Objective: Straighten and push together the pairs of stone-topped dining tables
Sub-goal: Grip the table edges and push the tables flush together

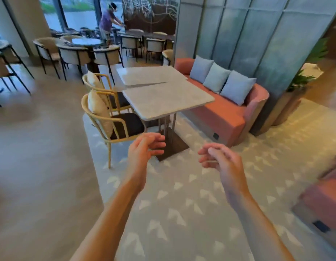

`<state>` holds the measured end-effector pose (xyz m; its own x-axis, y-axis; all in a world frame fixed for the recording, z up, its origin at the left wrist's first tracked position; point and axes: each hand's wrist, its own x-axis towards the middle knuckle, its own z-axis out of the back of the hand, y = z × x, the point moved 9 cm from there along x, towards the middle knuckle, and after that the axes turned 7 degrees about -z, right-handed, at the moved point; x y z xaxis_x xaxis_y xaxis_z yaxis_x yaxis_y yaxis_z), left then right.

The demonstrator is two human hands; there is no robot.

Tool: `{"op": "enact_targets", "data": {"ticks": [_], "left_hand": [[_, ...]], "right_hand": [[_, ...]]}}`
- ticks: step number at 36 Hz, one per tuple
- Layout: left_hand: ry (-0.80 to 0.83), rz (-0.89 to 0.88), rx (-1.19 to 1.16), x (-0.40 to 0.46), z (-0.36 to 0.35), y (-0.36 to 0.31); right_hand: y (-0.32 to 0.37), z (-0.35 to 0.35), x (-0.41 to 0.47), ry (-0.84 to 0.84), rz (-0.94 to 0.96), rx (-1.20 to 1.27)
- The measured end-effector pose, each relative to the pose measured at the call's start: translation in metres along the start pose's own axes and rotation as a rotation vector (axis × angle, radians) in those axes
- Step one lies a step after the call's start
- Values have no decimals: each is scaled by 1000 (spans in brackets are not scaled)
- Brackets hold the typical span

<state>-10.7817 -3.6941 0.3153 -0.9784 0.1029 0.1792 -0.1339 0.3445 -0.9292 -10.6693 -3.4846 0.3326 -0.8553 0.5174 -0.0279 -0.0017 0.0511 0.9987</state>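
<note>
Two square grey stone-topped dining tables stand end to end in the middle of the room: the near table [168,99] on a metal pedestal with a flat dark base plate, and the far table [151,74] behind it. They are out of line; a wedge-shaped gap opens between their tops on the left and narrows to where they meet on the right.

Both bare arms reach forward over the patterned grey carpet [182,213], short of the near table. The left hand [144,147] hangs loosely curled and holds nothing; the right hand [220,159] is likewise relaxed, fingers bent, touching nothing.

Left of the tables stand two light wooden armchairs [114,121] with dark seat pads, each holding one cream cushion. On the right runs a coral-pink upholstered bench sofa [220,112] carrying three pale blue cushions [218,78]. Further back stand dark-framed chairs around a round table [86,41], and a person in a purple top [108,20] bends over furniture by the window.
</note>
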Motion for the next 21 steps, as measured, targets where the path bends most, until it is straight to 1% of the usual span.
{"op": "enact_targets", "data": {"ticks": [6,10,14,18,21], "left_hand": [[-69,-1,6,124,40,36],[-97,2,39,211,66,63],[-147,40,90,302,98,95],[-184,62,146,378,124,125],[-216,112,167,422,139,154]], "right_hand": [[-28,-74,126,66,-28,-26],[-41,-141,217,126,-29,-12],[-59,-211,312,205,-80,-13],[-78,-268,393,279,-81,-110],[-98,-301,447,322,-118,-170]]}}
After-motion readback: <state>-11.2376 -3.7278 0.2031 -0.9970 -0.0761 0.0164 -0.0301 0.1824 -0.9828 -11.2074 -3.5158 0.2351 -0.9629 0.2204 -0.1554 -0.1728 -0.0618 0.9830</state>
